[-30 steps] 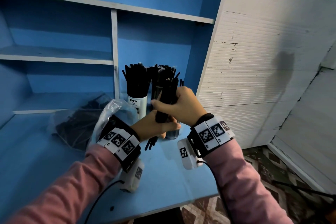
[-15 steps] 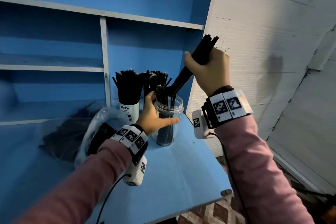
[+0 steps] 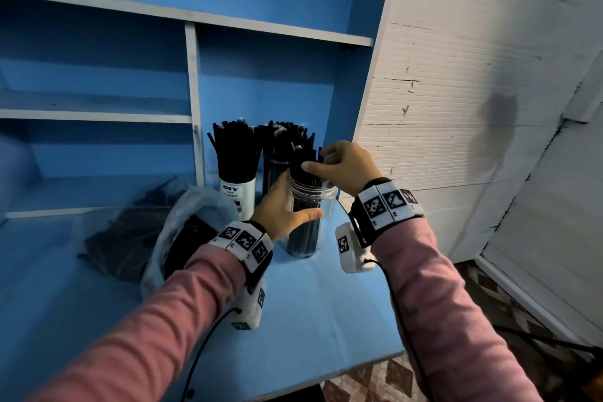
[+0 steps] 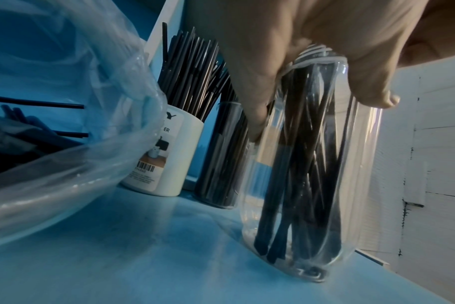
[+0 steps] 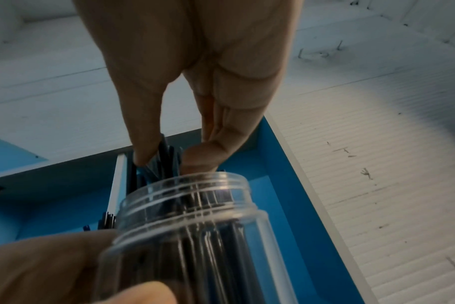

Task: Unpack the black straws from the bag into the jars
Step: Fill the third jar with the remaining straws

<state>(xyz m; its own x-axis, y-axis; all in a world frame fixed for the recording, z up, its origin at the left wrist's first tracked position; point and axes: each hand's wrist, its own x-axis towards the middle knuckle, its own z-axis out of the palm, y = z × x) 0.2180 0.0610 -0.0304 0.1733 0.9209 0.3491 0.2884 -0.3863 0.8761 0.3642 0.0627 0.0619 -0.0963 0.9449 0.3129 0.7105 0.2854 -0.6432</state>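
A clear jar (image 3: pixel 310 225) (image 4: pixel 312 164) (image 5: pixel 195 226) stands on the blue tabletop with black straws (image 3: pixel 301 170) (image 4: pixel 299 174) upright inside. My left hand (image 3: pixel 293 202) (image 4: pixel 320 98) grips it below the rim, thumb in front and fingers behind. Just above the jar's mouth, my right hand (image 3: pixel 315 159) (image 5: pixel 169 160) pinches the tops of the straws (image 5: pixel 166 154) between thumb and forefinger. The clear plastic bag (image 3: pixel 182 225) (image 4: pixel 78 123) lies to the left with more black straws in it.
A white jar labelled DIY (image 3: pixel 236 194) (image 4: pixel 164 156) and a second clear jar (image 3: pixel 275 166) (image 4: pixel 221 164), both packed with straws, stand behind against the blue shelf unit (image 3: pixel 194 101). A white ribbed wall (image 3: pixel 456 108) borders the table's (image 3: pixel 310 303) right edge.
My right hand came down from its raised position and the straw bundle now stands inside the clear jar. My left hand stayed on the jar.
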